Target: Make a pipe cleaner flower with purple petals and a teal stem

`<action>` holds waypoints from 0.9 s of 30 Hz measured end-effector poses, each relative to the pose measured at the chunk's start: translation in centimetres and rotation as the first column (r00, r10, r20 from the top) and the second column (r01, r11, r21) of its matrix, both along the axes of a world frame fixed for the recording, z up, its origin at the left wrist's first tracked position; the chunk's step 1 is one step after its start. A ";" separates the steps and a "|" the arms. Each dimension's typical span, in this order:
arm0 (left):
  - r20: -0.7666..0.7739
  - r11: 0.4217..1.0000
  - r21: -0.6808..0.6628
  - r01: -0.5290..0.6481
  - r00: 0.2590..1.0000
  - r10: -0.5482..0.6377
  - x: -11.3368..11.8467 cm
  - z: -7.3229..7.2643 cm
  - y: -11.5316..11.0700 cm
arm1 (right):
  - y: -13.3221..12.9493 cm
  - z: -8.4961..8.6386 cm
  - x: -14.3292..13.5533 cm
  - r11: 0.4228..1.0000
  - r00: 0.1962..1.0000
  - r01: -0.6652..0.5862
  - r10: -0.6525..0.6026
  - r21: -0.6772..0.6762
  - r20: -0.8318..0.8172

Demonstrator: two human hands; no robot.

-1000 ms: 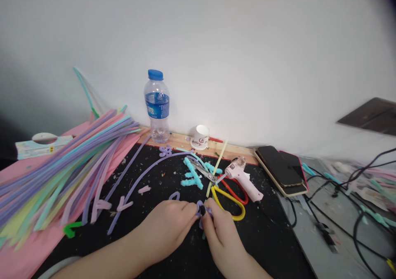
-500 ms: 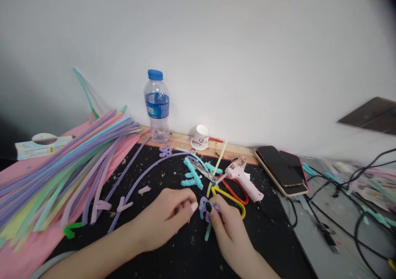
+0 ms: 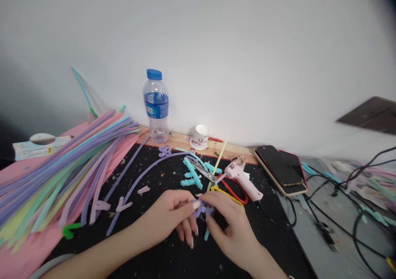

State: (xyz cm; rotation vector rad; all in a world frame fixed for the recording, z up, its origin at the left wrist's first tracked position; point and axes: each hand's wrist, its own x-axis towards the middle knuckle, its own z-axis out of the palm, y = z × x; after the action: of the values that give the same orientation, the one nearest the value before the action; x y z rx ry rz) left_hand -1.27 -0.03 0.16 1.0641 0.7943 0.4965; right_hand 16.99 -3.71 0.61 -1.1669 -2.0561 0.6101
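Note:
Between my two hands is a small purple pipe-cleaner flower [image 3: 202, 209], partly covered by fingers. My left hand [image 3: 176, 215] pinches its left side between thumb and index finger, the other fingers curled below. On the other side, my right hand [image 3: 230, 221] grips it with thumb and fingertips. A short teal pipe-cleaner piece [image 3: 207, 234] shows just under the flower; whether it is joined to it I cannot tell. Beyond my hands lie scissors [image 3: 236, 188] with red and yellow handles, and twisted turquoise pipe cleaners [image 3: 192, 173].
A pink glue gun [image 3: 244, 180] rests right of the scissors, its cord running right. Phones [image 3: 280, 165] and black cables [image 3: 321, 225] lie at right. A water bottle [image 3: 156, 105] and paper cup [image 3: 200, 137] stand by the wall. Many pastel pipe cleaners [image 3: 71, 167] cover the left.
My left hand has moved right and now pinches the flower, which was in my right hand alone. My right hand's fingers have shifted over its top.

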 end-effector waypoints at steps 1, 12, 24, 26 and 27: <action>-0.030 0.999 0.048 -0.008 1.000 0.010 0.0 0.1 0.0 | 0.0 0.1 0.0 1.000 1.000 0.002 -0.002 -0.026 -0.010; -0.107 0.989 0.147 -0.027 0.993 0.043 0.3 0.3 -0.1 | 0.3 0.1 -0.1 0.999 0.999 0.004 -0.006 -0.042 -0.034; -0.083 0.987 0.151 -0.048 0.995 0.061 0.4 0.3 -0.4 | 0.0 0.5 -0.7 0.996 0.984 0.052 -0.040 0.065 -0.175; -0.070 0.990 0.135 -0.042 0.996 0.052 0.5 0.2 -0.5 | 0.0 0.4 -0.8 0.997 0.979 0.067 -0.057 0.042 -0.196; -0.061 0.991 0.127 -0.043 0.997 0.051 0.5 0.2 -0.5 | 0.0 0.3 -0.9 0.997 0.977 0.072 -0.066 0.023 -0.204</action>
State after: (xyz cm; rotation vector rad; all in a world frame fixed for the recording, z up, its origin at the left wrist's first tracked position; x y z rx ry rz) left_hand -0.79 -0.57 0.32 1.1849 0.8551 0.5607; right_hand 16.11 -3.71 0.90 -1.1065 -1.8393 0.6349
